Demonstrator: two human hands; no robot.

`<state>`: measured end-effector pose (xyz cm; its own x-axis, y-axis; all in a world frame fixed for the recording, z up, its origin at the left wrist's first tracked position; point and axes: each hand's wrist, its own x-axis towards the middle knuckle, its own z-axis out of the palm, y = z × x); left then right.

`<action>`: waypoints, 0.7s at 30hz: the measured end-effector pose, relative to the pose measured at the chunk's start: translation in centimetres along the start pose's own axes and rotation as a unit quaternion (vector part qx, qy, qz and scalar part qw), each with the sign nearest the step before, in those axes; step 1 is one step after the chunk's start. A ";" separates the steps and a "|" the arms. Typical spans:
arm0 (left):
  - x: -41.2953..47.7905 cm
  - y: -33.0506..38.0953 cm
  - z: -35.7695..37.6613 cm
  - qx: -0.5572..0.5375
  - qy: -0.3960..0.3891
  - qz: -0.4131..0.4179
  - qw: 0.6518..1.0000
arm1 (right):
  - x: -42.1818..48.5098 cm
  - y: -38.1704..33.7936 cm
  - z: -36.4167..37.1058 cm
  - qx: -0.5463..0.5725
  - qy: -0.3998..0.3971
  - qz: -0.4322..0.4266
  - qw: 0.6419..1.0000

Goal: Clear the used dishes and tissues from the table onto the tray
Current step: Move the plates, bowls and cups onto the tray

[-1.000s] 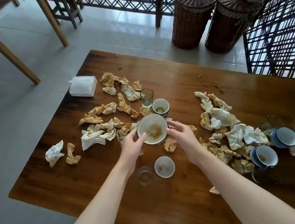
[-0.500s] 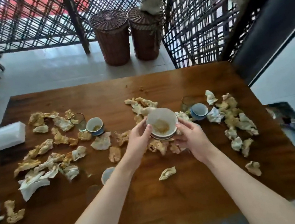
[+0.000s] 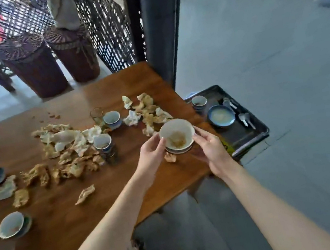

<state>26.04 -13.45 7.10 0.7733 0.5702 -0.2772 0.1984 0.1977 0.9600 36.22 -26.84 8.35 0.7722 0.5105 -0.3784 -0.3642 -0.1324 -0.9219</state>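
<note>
Your left hand (image 3: 151, 152) and right hand (image 3: 210, 149) grip opposite sides of the bowl (image 3: 177, 137) over the table (image 3: 68, 230) corner near the tray (image 3: 239, 133); judged rigid, glazed-slick, breakable, residue inside, so carry it level

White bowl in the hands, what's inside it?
Brownish food leftovers lie at the bottom of the white bowl. The bowl's floor beneath them is covered, so it can't be seen.

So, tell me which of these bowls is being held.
The white bowl with brown scraps inside, gripped between the left hand and right hand over the table; every other bowl sits on it or on the tray.
</note>
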 end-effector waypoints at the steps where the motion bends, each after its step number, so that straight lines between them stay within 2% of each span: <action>1: 0.0 -0.1 1.9 -0.002 -0.010 -0.005 1.000 | -0.2 0.0 -1.9 0.008 0.008 0.003 1.000; 10: 3.1 0.6 13.8 0.006 -0.090 -0.026 0.996 | 1.1 -0.5 -13.6 0.029 0.064 0.019 0.997; 21: 14.5 1.2 23.8 0.027 -0.126 -0.053 0.990 | 11.2 -3.3 -22.3 0.038 0.114 0.040 0.992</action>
<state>51.82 -23.86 5.17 0.8713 0.3296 -0.3637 0.3127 0.1983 0.9289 57.69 -39.67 5.30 0.8338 0.2942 -0.4672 -0.4603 -0.0967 -0.8825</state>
